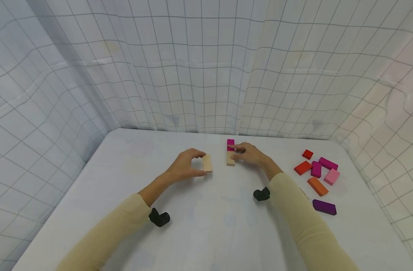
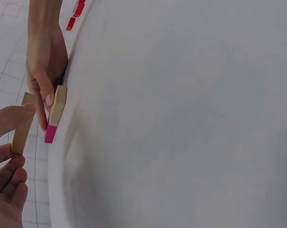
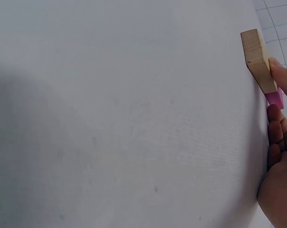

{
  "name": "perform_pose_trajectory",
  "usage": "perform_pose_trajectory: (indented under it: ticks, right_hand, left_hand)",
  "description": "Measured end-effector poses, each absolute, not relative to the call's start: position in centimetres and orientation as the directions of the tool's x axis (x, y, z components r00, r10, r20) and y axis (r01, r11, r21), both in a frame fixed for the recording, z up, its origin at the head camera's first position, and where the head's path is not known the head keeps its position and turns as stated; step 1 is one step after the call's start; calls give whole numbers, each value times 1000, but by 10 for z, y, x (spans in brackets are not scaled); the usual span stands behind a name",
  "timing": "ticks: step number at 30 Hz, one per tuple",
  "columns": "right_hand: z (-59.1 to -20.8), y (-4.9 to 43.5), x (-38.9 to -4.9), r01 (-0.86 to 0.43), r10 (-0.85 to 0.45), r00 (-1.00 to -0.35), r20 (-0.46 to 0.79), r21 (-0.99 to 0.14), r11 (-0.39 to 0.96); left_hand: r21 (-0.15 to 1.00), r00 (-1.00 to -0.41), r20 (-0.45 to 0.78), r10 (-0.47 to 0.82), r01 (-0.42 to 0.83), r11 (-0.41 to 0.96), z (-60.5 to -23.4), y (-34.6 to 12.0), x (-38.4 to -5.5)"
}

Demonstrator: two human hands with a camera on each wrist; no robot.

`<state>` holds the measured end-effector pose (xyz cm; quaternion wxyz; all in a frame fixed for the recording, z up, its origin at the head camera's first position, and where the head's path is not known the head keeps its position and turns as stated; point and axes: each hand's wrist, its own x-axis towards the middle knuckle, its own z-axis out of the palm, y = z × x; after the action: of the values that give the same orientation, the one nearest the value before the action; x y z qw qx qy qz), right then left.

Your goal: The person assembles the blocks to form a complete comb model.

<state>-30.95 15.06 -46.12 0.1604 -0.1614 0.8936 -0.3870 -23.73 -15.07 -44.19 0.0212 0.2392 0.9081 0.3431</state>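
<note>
In the head view my left hand (image 1: 186,165) pinches a plain wooden block (image 1: 207,163) by its ends, thumb at the near end and fingers at the far one. The left wrist view shows this block (image 2: 23,126) between thumb and fingertips. To the right, a second wooden block (image 1: 230,158) lies end to end with a magenta block (image 1: 230,142). My right hand (image 1: 250,153) touches this pair with extended fingers: the thumb rests against the wooden block (image 3: 258,61), and the index finger reaches the magenta block. Fingers partly cover the magenta block (image 3: 275,98) in the right wrist view.
On the right of the white table (image 1: 206,226) lie several loose coloured blocks, among them a red block (image 1: 302,168), an orange block (image 1: 318,186), a pink block (image 1: 331,176) and a purple block (image 1: 324,207). A gridded white curtain (image 1: 193,75) borders the table.
</note>
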Motion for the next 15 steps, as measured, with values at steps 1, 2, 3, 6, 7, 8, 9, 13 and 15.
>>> perform_pose_trajectory:
  ticks: [1,2,3,6,7,8,9,13,15]
  right_hand:
    - [-461,150,-309,-165,-414,-896,-164,-742,650]
    - [-461,150,-309,-164,-413,-895,-166,-739,653]
    - [-461,150,-310,-163,-413,-895,-170,-737,656]
    - [-460,149,-309,-170,-421,-891,-172,-733,658]
    - [-459,149,-309,-167,-419,-891,-174,-733,659]
    - [-459,149,-309,-165,-418,-891,-176,-733,660]
    - [-458,149,-308,-167,-419,-891,-176,-731,662]
    - [-455,149,-306,-152,-408,-895,-182,-735,661]
    - [-457,148,-306,-158,-413,-893,-177,-736,658]
  left_hand:
    - [634,-881,120,458,423,648,-443,-145,-237]
    - [633,-877,112,466,425,647,-444,-140,-238]
    - [633,-875,105,473,425,647,-446,-135,-238]
    - [638,-869,80,488,421,645,-448,-119,-238]
    - [637,-867,68,493,418,648,-448,-114,-237]
    - [633,-865,56,499,418,652,-449,-110,-238]
    - [629,-861,50,506,421,654,-450,-105,-238]
    - [611,-848,28,530,434,662,-455,-91,-240]
    - [610,-844,25,536,437,661,-458,-86,-242]
